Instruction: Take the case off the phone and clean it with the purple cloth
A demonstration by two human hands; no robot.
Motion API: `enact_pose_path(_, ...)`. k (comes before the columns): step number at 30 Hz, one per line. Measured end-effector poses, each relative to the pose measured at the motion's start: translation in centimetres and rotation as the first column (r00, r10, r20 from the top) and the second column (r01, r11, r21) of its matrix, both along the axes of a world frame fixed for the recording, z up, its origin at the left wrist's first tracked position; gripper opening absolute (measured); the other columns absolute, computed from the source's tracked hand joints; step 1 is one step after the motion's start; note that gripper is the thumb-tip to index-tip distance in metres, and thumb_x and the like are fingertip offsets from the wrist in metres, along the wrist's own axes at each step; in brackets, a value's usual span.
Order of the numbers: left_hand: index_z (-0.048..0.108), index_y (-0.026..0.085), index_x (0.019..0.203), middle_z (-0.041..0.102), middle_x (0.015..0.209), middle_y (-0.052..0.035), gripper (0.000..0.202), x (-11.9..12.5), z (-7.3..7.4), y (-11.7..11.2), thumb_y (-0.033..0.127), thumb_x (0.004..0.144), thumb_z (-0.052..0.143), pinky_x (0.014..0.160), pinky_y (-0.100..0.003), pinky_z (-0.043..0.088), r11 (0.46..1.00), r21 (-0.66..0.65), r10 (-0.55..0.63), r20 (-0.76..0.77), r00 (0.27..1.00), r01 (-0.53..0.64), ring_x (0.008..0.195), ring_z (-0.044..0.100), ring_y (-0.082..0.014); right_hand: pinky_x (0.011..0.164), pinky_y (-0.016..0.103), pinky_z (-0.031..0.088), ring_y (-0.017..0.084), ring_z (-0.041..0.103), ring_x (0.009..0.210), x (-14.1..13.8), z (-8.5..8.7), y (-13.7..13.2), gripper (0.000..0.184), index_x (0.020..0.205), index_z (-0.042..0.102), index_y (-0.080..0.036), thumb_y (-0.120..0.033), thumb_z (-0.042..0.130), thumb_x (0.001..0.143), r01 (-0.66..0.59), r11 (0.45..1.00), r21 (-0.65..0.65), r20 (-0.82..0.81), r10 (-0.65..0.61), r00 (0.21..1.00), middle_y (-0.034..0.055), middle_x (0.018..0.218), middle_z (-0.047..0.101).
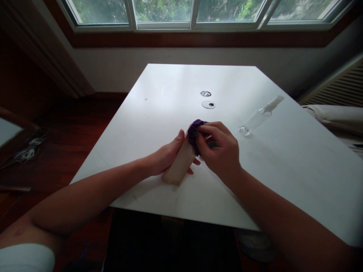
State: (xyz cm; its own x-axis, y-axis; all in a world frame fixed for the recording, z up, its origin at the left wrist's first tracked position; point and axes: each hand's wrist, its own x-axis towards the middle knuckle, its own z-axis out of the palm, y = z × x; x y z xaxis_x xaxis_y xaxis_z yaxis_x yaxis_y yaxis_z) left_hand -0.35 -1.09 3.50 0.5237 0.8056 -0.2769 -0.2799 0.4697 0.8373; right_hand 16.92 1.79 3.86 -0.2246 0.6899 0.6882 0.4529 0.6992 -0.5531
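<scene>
My left hand (167, 153) grips a long, flat beige rectangular piece (180, 162) from beneath, with the thumb along its left edge and fingertips showing past its right edge. What exactly the piece is, I cannot tell. In my right hand (219, 145) a bunched purple cloth (195, 134) is pinched between thumb and fingers. The cloth presses against the far end of the beige piece and covers that end. Both hands are over the near half of a white table (170, 90).
A clear spray bottle (258, 118) lies on its side right of my hands. Two round cable-hole fittings (208, 104) sit in the tabletop beyond them. A window (164, 11) is behind the table, and coiled cables (25, 154) lie on the floor at left.
</scene>
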Motion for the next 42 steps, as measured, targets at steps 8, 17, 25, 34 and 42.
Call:
enact_pose_path(8,0.070,0.014,0.110,0.071,0.085,-0.0136,0.071,0.1,0.1,0.0,0.071,0.098,0.029,0.063,-0.038,0.060,0.995,-0.043,0.086,-0.004,0.996,-0.087,0.069,0.067,-0.0226,0.068,0.032,0.056,0.016,0.062,0.077,-0.3,0.2,-0.1,0.024,0.111,0.066,-0.016,-0.019,0.068,0.087,-0.115,0.991,-0.061,0.098,0.120,0.988,0.0097,0.111,0.064)
enact_pose_path(17,0.070,0.012,0.110,0.072,0.091,-0.0130,0.069,-0.3,-0.4,0.5,0.072,0.096,0.041,0.068,-0.030,0.057,0.986,-0.038,0.167,0.101,0.981,-0.163,0.075,0.069,-0.0202,0.069,0.028,0.051,0.014,0.059,0.078,-1.0,-0.2,-1.5,0.016,0.104,0.064,-0.017,-0.012,0.061,0.089,-0.342,0.926,-0.159,0.173,0.367,0.914,0.0066,0.100,0.065)
enact_pose_path(25,0.071,0.011,0.112,0.071,0.114,-0.0159,0.076,-0.3,0.4,0.6,0.079,0.090,0.044,0.082,-0.034,0.057,0.942,0.023,0.336,-0.049,0.941,-0.335,0.093,0.068,-0.0251,0.075,0.027,0.051,0.015,0.063,0.082,-1.3,-0.5,-2.2,0.017,0.103,0.070,-0.018,-0.014,0.057,0.093,-0.540,0.789,-0.293,0.314,0.613,0.725,0.0064,0.098,0.067)
enact_pose_path(34,0.073,0.012,0.108,0.073,0.099,-0.0149,0.077,-0.8,0.0,1.2,0.080,0.089,0.043,0.078,-0.036,0.057,0.937,0.037,0.350,-0.097,0.932,-0.348,0.090,0.069,-0.0270,0.069,0.024,0.045,0.014,0.063,0.078,0.1,0.1,-0.9,0.023,0.101,0.072,-0.022,-0.012,0.063,0.083,-0.391,0.826,-0.406,0.488,0.557,0.672,0.0019,0.101,0.071)
enact_pose_path(42,0.071,0.012,0.103,0.072,0.085,-0.0132,0.072,-0.8,0.2,0.9,0.079,0.087,0.050,0.065,-0.034,0.054,0.973,-0.003,0.226,-0.202,0.953,-0.232,0.072,0.067,-0.0234,0.057,0.025,0.037,0.013,0.055,0.060,0.6,-0.3,0.7,0.021,0.103,0.071,-0.020,-0.021,0.062,0.084,-0.037,0.939,-0.343,0.413,0.186,0.891,0.0010,0.077,0.068)
